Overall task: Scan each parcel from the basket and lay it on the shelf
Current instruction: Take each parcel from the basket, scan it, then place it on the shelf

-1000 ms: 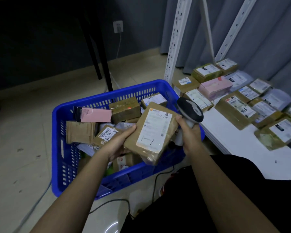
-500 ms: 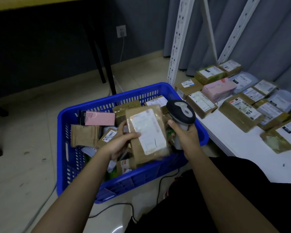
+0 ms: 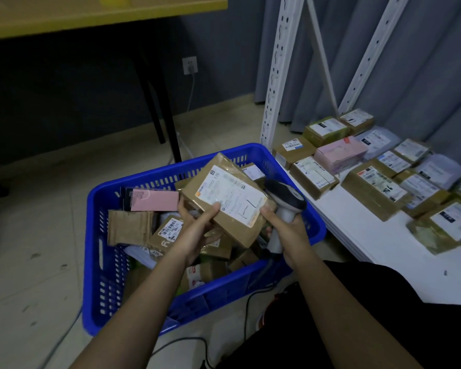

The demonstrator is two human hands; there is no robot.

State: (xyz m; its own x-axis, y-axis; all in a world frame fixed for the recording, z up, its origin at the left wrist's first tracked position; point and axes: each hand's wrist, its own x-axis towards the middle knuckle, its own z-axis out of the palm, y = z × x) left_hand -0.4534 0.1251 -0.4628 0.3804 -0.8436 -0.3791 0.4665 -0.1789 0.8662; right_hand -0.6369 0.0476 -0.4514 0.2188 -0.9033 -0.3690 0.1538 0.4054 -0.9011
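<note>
The white shelf board [image 3: 362, 243] lies low on my right side, and many parcels sit on it in rows. Most are brown boxes with white labels, one is a pink parcel [image 3: 341, 155], and a few are pale gray bags. White metal posts with holes stand up at the back of the shelf, in front of a gray curtain.

The blue basket [image 3: 101, 251] sits on the pale floor tiles in front of me, touching the edge of the shelf. It is full of parcels, heaped every which way. A pink and black box [image 3: 155, 200] lies near its back wall, and a crinkled brown paper bag [image 3: 129, 227] lies just in front of that.

I hold one brown parcel [image 3: 225, 202] up over the basket (it is tilted, with its white label facing me). My left hand [image 3: 197, 230] grips its near left corner, with my thumb pressed on the label and my fingers curled under.

My right hand [image 3: 288, 233] is wrapped around the white handle of the scanner [image 3: 285, 202]. The scanner's dark head sits right beside the right edge of the parcel. My right thumb touches the parcel's near edge.
</note>
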